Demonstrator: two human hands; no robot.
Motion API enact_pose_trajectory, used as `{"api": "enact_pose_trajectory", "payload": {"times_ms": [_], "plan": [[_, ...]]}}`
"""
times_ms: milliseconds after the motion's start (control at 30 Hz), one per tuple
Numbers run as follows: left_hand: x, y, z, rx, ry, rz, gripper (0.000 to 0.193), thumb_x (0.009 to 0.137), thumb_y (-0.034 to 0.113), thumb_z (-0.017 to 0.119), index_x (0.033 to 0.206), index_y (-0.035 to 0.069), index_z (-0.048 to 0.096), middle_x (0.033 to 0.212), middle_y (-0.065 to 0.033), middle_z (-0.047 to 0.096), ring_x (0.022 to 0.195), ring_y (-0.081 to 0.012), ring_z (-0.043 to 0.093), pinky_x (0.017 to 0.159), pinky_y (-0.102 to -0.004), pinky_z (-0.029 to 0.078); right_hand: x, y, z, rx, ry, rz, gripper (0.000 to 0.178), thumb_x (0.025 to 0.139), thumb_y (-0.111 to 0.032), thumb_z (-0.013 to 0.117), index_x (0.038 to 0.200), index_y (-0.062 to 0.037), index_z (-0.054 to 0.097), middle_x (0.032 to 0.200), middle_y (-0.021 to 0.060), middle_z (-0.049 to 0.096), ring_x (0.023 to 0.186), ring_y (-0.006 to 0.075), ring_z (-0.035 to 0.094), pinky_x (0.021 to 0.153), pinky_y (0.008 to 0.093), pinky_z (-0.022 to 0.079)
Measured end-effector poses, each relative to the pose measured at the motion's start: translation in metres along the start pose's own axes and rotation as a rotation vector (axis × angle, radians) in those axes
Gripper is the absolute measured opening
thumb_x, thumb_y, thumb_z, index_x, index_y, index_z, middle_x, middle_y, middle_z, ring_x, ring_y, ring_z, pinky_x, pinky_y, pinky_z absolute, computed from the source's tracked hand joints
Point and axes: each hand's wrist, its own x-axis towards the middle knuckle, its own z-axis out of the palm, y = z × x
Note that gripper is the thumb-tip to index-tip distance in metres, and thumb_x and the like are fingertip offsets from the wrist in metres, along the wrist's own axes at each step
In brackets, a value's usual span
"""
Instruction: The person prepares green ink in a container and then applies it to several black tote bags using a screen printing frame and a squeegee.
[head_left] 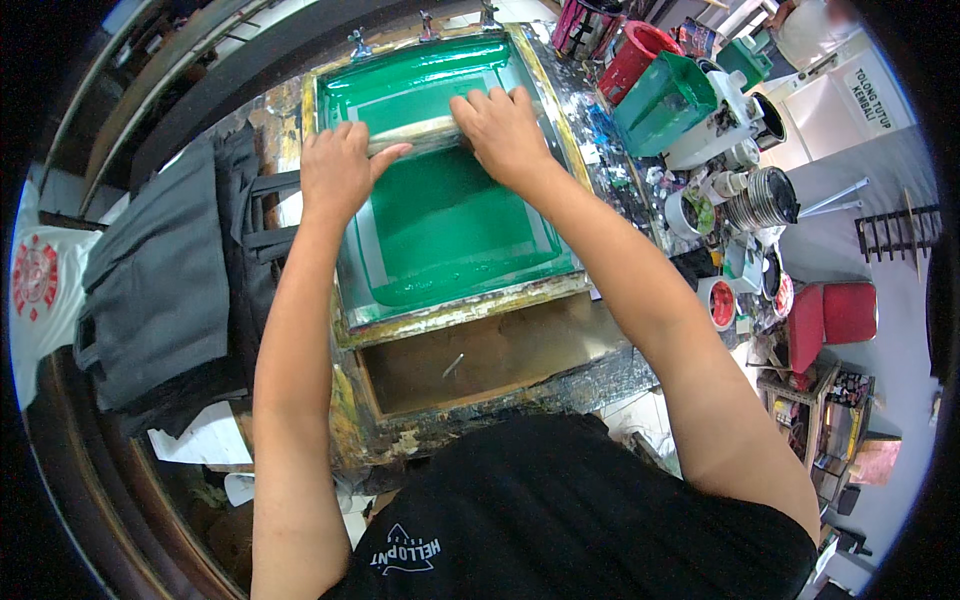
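Both my hands grip a squeegee (415, 132) with a pale wooden handle, lying across a printing screen. My left hand (338, 170) is closed round its left end, and my right hand (500, 135) round its right end. Green ink (440, 225) coats the mesh, thick and glossy along the far and near edges. The screen's frame (460, 316) is wooden and ink-stained, with metal clamps (428, 28) at its far side. The squeegee blade's lower edge is hidden by the handle and my hands.
A stack of black fabric bags (160, 270) lies left of the screen. On the right stand a green container (665, 103), a red bucket (637, 58) and several ink tubs. A shallow wooden recess (500, 350) lies in front of the frame. Farther right is a red chair (848, 312).
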Motion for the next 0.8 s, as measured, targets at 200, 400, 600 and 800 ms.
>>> {"api": "enact_pose_trajectory", "payload": {"times_ms": [200,400,600,800], "plan": [[-0.05,0.033,-0.042,-0.028,0.021,0.004,0.062,0.085,0.069,0.065,0.073,0.009,0.057,0.071,-0.0078,0.059,0.068,-0.0283,0.061,0.071,-0.0417,0.045,-0.049,-0.028,-0.048,0.038,-0.082,0.002,0.019,0.087,-0.014,0.062,0.107,-0.014,0.06,0.095,0.0045,0.062,0.092,0.0243,0.061,0.08,0.043,0.04],[-0.094,0.069,-0.078,-0.078,-0.017,0.001,0.06,0.082,0.066,0.07,0.072,0.009,0.056,0.072,-0.0077,0.056,0.068,-0.0282,0.058,0.069,-0.0407,0.043,-0.103,-0.05,-0.088,0.094,-0.086,0.034,0.02,0.083,-0.01,0.065,0.102,-0.0135,0.058,0.09,0.0046,0.058,0.09,0.0241,0.058,0.084,0.0409,0.04],[-0.118,0.086,-0.104,-0.113,-0.017,0.005,0.059,0.08,0.063,0.073,0.071,0.009,0.053,0.072,-0.0071,0.053,0.068,-0.0263,0.054,0.069,-0.0398,0.041,-0.13,-0.064,-0.108,0.092,-0.119,0.034,0.018,0.084,-0.009,0.062,0.101,-0.0135,0.059,0.09,0.0047,0.057,0.09,0.024,0.056,0.085,0.0407,0.04],[-0.127,0.086,-0.107,-0.246,-0.071,-0.073,0.059,0.08,0.061,0.075,0.091,0.004,0.064,0.092,-0.0108,0.06,0.088,-0.0303,0.058,0.082,-0.0443,0.043,-0.132,-0.065,-0.112,0.085,-0.154,0.032,0.027,0.08,-0.016,0.068,0.106,-0.0124,0.06,0.094,0.0057,0.057,0.094,0.0248,0.055,0.088,0.0423,0.039]]}}
